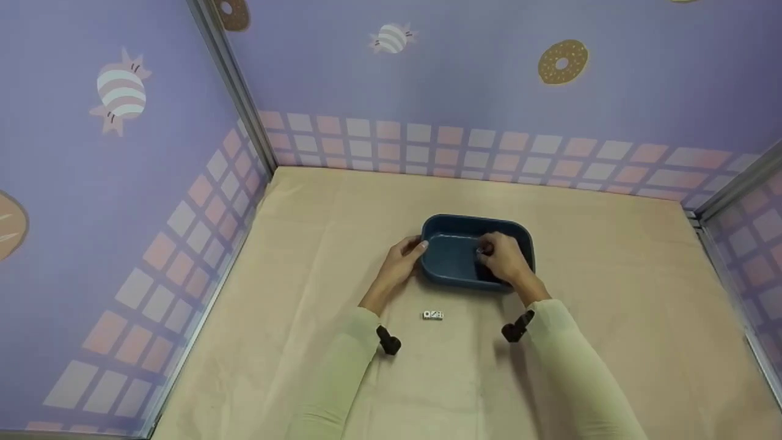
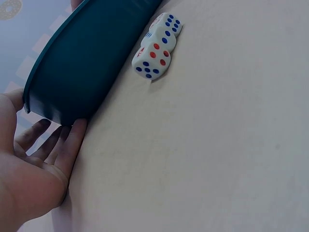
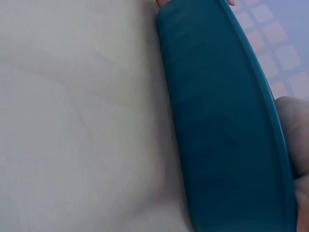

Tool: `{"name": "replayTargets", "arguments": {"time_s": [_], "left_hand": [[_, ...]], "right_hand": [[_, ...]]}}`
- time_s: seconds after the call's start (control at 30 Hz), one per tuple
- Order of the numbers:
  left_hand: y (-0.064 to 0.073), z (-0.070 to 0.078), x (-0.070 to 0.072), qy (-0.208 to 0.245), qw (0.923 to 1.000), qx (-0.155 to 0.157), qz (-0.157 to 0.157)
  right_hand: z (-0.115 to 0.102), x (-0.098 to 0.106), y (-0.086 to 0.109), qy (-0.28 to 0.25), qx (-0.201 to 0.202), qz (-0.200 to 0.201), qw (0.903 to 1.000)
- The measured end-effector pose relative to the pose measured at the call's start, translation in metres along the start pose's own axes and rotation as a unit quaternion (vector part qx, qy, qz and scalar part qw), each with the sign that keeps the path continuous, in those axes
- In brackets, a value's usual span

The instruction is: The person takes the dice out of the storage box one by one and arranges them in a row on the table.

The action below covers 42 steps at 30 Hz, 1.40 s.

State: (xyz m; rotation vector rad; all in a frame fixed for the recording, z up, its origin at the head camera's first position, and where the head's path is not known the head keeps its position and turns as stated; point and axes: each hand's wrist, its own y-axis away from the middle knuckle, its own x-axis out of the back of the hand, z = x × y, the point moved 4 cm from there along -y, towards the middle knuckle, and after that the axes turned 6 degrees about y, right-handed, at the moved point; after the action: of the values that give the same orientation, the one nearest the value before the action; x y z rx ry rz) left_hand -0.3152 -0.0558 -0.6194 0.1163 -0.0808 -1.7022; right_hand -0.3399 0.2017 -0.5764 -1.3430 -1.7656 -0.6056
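Observation:
A dark blue-green rectangular tray point(image 1: 449, 256) with rounded corners stands on the cloth. My left hand point(image 1: 400, 261) holds its left end, the thumb at the rim and the fingers against the outer wall. Inside the tray, toward its right side, my right hand point(image 1: 504, 256) has bent fingers pinching a small pale thing point(image 1: 480, 251), mostly hidden; I cannot tell its kind. In the right wrist view the tray's wall point(image 3: 217, 116) covers most of that hand. Three white dice point(image 1: 433, 315) lie in a row in front of the tray, their red and blue pips showing in the left wrist view.
A beige cloth point(image 1: 342, 244) with light creases covers the table. Purple panels point(image 1: 464, 79) with printed sweets and checks rise at the back and on both sides. A black wrist mount point(image 1: 388, 341) sticks out from the left sleeve, another point(image 1: 518, 327) from the right.

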Motion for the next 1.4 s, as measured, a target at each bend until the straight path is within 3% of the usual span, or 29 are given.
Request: {"name": "replayTargets", "arguments": {"time_s": [0.5,0.63,0.77,1.0,1.17,1.4], "left_hand": [[0.001,-0.002,0.000,-0.004,1.0000,0.001,0.007],[0.003,-0.004,0.000,0.000,1.0000,0.002,0.005],[0.002,-0.002,-0.001,0.003,1.0000,0.000,0.006],[-0.001,-0.001,-0.002,0.009,0.9999,0.000,0.006],[-0.002,-0.002,-0.003,0.003,1.0000,-0.006,0.005],[0.000,0.000,-0.003,0.002,0.9999,-0.012,0.010]], "right_hand": [[-0.001,-0.008,-0.002,0.054,0.019,-0.034,0.9978],[-0.007,-0.008,0.001,0.057,0.042,-0.014,0.9974],[-0.024,0.003,0.008,0.041,0.083,0.032,0.9952],[-0.069,0.015,0.038,-0.010,0.170,0.066,0.9832],[-0.089,0.001,0.072,-0.035,0.203,0.043,0.9775],[-0.092,-0.026,0.104,-0.007,0.242,0.024,0.9699]]}}
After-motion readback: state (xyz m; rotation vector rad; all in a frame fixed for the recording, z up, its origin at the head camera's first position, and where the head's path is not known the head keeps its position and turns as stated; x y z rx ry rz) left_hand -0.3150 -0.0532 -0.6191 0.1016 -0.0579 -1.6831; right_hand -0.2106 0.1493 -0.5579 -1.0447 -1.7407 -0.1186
